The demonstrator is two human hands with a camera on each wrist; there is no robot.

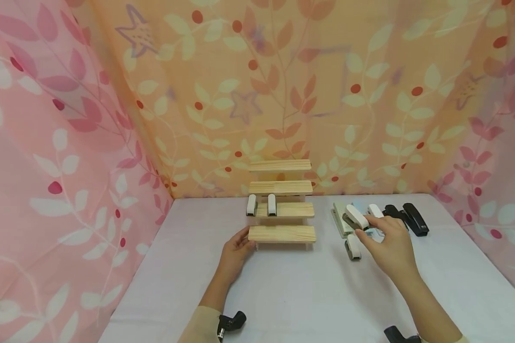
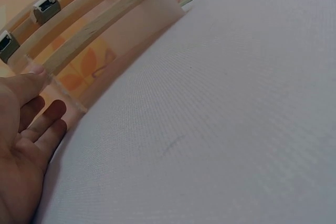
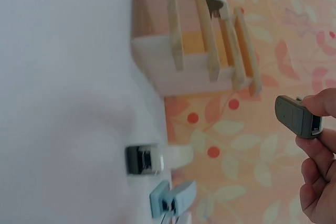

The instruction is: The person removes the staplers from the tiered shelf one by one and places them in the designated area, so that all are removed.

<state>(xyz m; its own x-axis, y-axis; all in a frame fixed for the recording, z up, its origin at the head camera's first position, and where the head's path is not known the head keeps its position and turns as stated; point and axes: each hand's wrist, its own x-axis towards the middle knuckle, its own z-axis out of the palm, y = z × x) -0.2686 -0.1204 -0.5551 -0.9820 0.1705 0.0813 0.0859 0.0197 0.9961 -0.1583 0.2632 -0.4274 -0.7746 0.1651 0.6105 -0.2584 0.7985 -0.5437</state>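
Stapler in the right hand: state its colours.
The held stapler is white on top and grey beneath; the head view shows both best.

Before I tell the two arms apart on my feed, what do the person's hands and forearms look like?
The left hand is ungloved, with a beige sleeve and a black, angled wrist unit. The right hand is ungloved too; its similar black unit is cut off by the frame, with only a sliver of beige sleeve showing.
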